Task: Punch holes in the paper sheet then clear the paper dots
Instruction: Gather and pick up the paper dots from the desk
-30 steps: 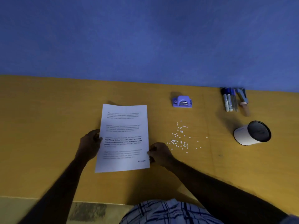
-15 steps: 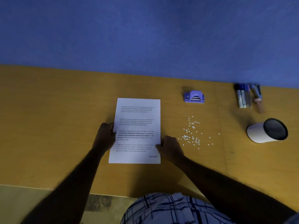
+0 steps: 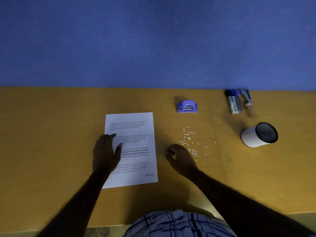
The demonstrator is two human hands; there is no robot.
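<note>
A white printed paper sheet (image 3: 135,130) lies flat on the yellow table (image 3: 51,134). My left hand (image 3: 106,152) rests palm down on the sheet's left half, fingers spread. My right hand (image 3: 181,158) is just right of the sheet with fingers curled loosely, holding nothing that I can see. Several small white paper dots (image 3: 189,139) are scattered on the table beside and beyond my right hand. A small purple hole punch (image 3: 187,106) stands further back, apart from both hands.
A white cup (image 3: 254,136) lies on its side at the right, its dark opening facing right. Several markers and pens (image 3: 236,101) lie at the back right by the blue wall (image 3: 153,40). The table's front edge is near my body.
My left hand has slid from the sheet's left edge onto the sheet. My right hand has left the sheet's right edge and moved right, toward the dots.
</note>
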